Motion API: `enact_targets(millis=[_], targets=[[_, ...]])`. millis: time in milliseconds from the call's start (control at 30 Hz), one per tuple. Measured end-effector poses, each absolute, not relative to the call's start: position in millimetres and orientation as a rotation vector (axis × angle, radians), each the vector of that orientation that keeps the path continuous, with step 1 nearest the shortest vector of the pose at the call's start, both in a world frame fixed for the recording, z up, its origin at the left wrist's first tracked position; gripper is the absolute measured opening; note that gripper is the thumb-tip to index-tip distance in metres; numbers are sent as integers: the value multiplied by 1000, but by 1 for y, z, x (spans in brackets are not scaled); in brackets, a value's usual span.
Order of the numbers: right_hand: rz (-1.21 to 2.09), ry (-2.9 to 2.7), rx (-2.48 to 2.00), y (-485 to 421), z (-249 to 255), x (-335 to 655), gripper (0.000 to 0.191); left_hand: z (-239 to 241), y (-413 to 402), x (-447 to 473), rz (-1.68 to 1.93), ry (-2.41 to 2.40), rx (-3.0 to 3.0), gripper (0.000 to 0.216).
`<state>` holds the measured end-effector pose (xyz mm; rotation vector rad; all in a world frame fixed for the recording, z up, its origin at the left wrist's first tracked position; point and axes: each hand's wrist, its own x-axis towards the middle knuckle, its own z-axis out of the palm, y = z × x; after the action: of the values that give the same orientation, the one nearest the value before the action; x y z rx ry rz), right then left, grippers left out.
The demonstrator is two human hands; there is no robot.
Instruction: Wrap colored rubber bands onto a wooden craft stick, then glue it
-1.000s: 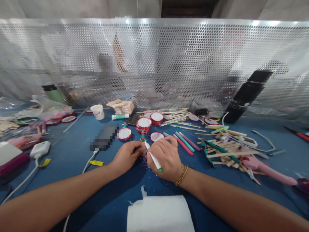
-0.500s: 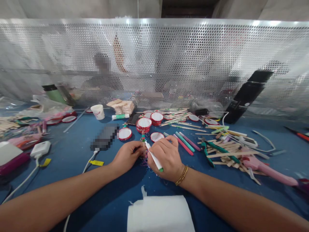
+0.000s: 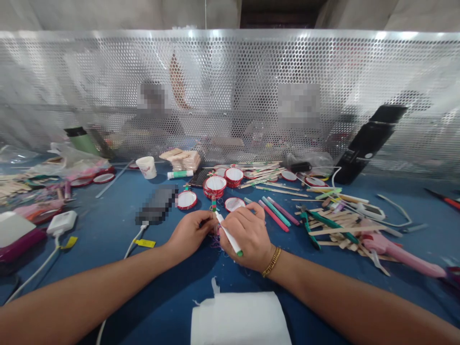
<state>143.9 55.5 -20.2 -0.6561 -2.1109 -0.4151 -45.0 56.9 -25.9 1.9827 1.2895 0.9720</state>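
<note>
My right hand (image 3: pixel 246 235) is closed round a white marker (image 3: pixel 230 237) with a green end, its tip pointing up and left toward a small coloured stick (image 3: pixel 213 205) that rises between my hands. My left hand (image 3: pixel 189 231) is closed, its fingertips pinching the lower part of that stick against the blue table (image 3: pixel 172 287). Fine thread-like scraps lie under the hands. A gold bracelet (image 3: pixel 271 262) sits on my right wrist.
Red-rimmed round lids (image 3: pixel 214 184) lie just beyond the hands, loose markers (image 3: pixel 275 213) and a heap of wooden sticks (image 3: pixel 338 225) to the right, a pink glue gun (image 3: pixel 398 254) far right. White paper (image 3: pixel 239 318) lies near me. A perforated metal screen (image 3: pixel 230 96) backs the table.
</note>
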Motion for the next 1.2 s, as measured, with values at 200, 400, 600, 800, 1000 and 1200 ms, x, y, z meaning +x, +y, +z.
enact_targets(millis=[200, 400, 600, 800, 1000, 1200], targets=[[-413, -2109, -673, 57, -21, 144, 12, -26, 57, -45, 976, 1277, 1962, 22], [-408, -2074, -635, 56, -21, 144, 8, -26, 56, -46, 975, 1260, 1987, 24], [-413, -2094, -608, 56, -22, 143, 5, -27, 56, -47, 977, 1266, 1995, 24], [-422, -2083, -638, 55, -22, 143, 6, -29, 56, -47, 982, 1250, 1981, 24], [-420, -2086, -614, 55, -22, 143, 4, -26, 54, -46, 980, 1243, 1982, 24], [-426, -2096, -621, 55, -22, 143, 6, -23, 53, -46, 974, 1237, 1980, 23]])
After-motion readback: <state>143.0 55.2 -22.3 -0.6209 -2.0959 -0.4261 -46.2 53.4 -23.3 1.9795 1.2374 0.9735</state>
